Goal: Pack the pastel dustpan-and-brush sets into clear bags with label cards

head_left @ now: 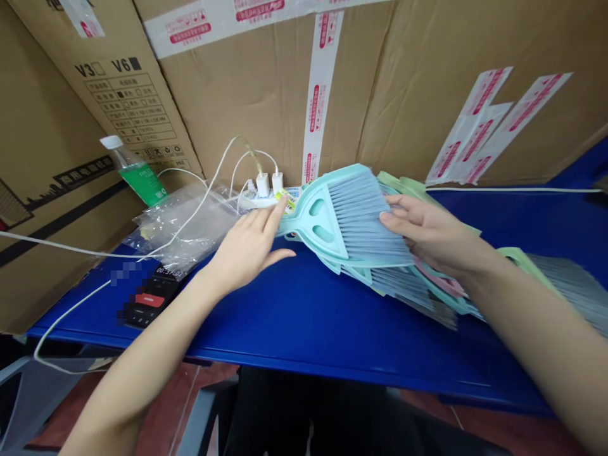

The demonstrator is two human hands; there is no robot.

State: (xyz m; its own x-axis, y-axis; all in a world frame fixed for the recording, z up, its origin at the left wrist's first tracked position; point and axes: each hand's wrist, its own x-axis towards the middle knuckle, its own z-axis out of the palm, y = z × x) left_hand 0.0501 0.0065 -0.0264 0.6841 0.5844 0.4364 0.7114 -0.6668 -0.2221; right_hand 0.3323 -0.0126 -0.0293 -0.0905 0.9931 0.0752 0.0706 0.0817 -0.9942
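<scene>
A light-blue hand broom (pixel 317 218) with grey-blue bristles lies on a pile of similar brooms and dustpans, its handle pointing left. My left hand (pixel 251 244) rests at the handle end, fingers stretched out and thumb apart, near a yellow-green label (pixel 286 199). My right hand (pixel 422 229) pinches the bristle end of the top broom between thumb and fingers. Beneath it, more grey bristles (pixel 403 285), a pink edge (pixel 444 282) and a green piece (pixel 403 185) show. The left hand covers most of the handle.
Cardboard boxes (pixel 266 82) stand behind the blue table (pixel 294 316). Left are a bottle with a green label (pixel 142 180), clear plastic bags (pixel 190 218), a phone (pixel 154 294) and white cables. Chargers (pixel 263 185) sit in a power strip. Another broom (pixel 570 285) lies far right.
</scene>
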